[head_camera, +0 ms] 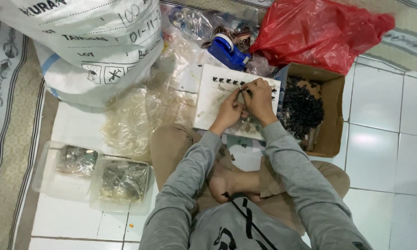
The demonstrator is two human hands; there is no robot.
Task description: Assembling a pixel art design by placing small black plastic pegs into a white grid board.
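White board (213, 99) under both hands: left hand (230, 111) and right hand (259, 99) each grip closed on 1 small part (242, 92).

floor (384, 153): white tile under me | white board (208, 104) beneath my hands | cardboard box (331, 120) just right of my right hand | two clear tubs (46, 185) well left | white sack (78, 41), red bag (319, 32) beyond

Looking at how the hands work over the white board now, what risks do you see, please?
1. Both the left hand and right hand pinch a very small part over the white board; it could slip and fall among the loose bits there.
2. The cardboard box of dark parts sits right beside the right forearm; a nudge might spill it.
3. The row of small dark pieces stands close to the fingers and might be knocked.
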